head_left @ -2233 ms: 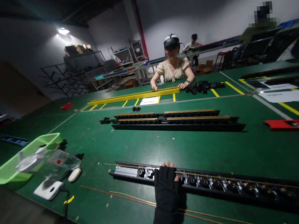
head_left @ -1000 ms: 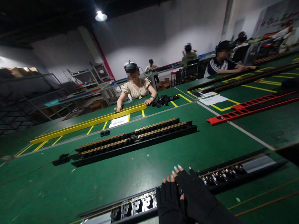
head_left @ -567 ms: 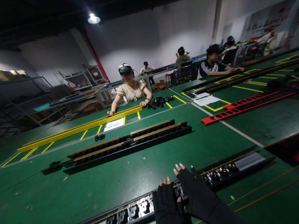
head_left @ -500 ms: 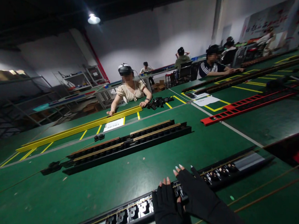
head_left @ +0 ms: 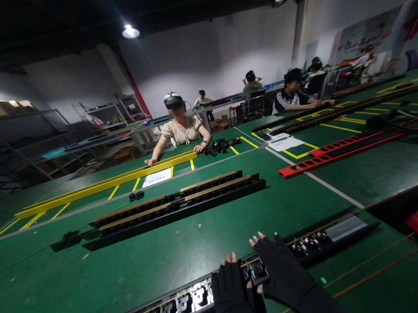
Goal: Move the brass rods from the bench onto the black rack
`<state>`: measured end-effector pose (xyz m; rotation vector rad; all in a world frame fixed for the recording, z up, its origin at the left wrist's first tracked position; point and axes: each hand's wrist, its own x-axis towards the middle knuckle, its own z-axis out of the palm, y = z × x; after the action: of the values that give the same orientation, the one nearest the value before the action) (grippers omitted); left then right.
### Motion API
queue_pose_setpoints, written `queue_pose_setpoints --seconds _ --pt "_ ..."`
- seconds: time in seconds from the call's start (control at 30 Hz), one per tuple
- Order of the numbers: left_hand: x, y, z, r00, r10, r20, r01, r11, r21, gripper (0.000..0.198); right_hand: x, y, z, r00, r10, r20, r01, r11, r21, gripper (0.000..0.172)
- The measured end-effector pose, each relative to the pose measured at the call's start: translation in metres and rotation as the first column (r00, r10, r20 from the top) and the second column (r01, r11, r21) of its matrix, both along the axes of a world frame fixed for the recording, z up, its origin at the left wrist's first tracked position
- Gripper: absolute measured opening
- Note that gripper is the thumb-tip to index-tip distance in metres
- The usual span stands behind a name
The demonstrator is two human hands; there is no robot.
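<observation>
I record a long, black, channel-shaped rail [head_left: 334, 247] aslant from bottom left to lower right. At lower centre, the black-gloved left hand [head_left: 229, 290] lies palm-down across it, fingers extended; adjacent, the black-gloved right hand [head_left: 280, 266] slants up-left, fingers spread.

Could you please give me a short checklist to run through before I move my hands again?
1. Left hand and right hand over the black channel: ok, both lie across it, palms down.
2. Hands apart from each other: ok, a module shows between them.
3. Firm grip on the channel: cannot tell, the gloves hide the contact.
4. Both channel ends in view: not ok, the left end runs off the picture's bottom edge.
5. Loose rods away from the right forearm: not ok, they pass beneath it; touching cannot be told.
6. Co-worker's hands away from the channel: ok, they are at the yellow channel.
</observation>
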<state>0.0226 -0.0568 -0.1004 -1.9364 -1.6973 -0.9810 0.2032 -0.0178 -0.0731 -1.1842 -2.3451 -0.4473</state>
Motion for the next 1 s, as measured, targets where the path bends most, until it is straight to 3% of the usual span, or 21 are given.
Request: queue_pose_setpoints --seconds 0.2,0.4,0.53,0.8,1.0 --pt "-0.002 0.001 -0.002 1.000 -0.017 0.000 0.017 1.000 0.024 0.066 0.010 0.001 0.004 0.999 -0.050 0.019 0.050 0.999 0.015 0.099" --pt "-0.002 0.002 -0.002 1.000 -0.005 -0.001 0.005 1.000 -0.012 0.075 0.027 0.000 -0.005 1.000 -0.027 -0.009 0.026 0.997 -0.079 0.092" --pt "-0.002 0.002 -0.002 1.000 -0.006 -0.001 0.006 1.000 0.001 0.075 0.033 0.002 0.000 1.000 -0.020 0.004 0.020 0.997 -0.081 0.095" --pt "-0.005 -0.001 0.005 1.000 -0.005 -0.030 0.004 0.999 -0.037 0.082 0.053 0.007 -0.020 0.979 -0.206 -0.001 0.205 0.977 -0.063 0.061" --pt "-0.005 -0.003 0.008 0.999 -0.006 -0.048 0.004 0.999 -0.054 0.086 0.061 0.009 -0.011 0.978 -0.209 0.031 0.208 0.978 0.014 0.059"
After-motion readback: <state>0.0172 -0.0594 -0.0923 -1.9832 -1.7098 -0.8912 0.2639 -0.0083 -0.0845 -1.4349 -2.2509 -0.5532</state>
